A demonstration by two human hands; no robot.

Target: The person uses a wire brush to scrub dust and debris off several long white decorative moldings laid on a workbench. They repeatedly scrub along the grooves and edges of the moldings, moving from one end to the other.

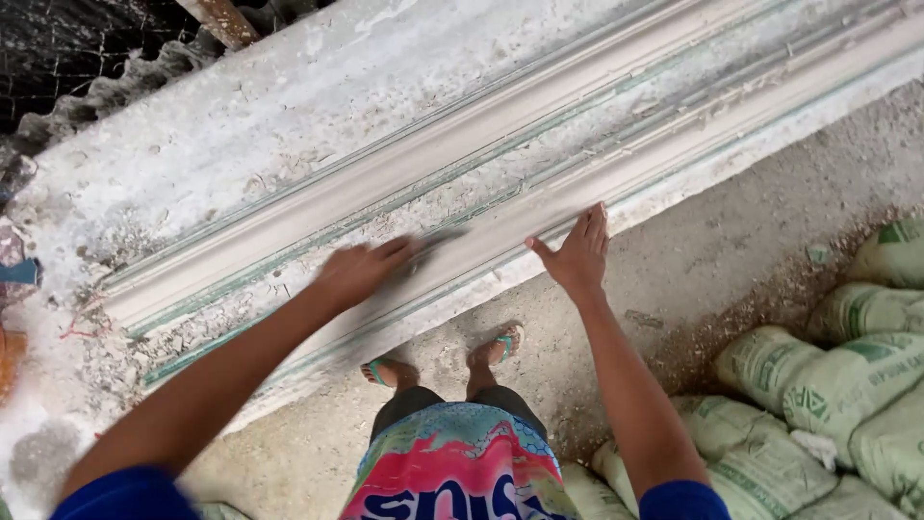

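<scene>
A long white plaster moulding strip [539, 125] lies diagonally along a dusty plaster-caked workbench [250, 125]. My left hand [361, 270] is blurred with motion over the strip's near edge and grips a thin flat tool [438, 239], which I cannot identify further. My right hand [577, 252] rests flat with fingers together on the bench's front edge beside the strip, holding nothing.
Stacked green-and-white woven sacks [847, 385] lie on the dusty floor at the right. My feet in green sandals [500, 345] stand close under the bench edge. Corrugated sheeting [115, 91] and a rusty post [226, 21] sit behind the bench at upper left.
</scene>
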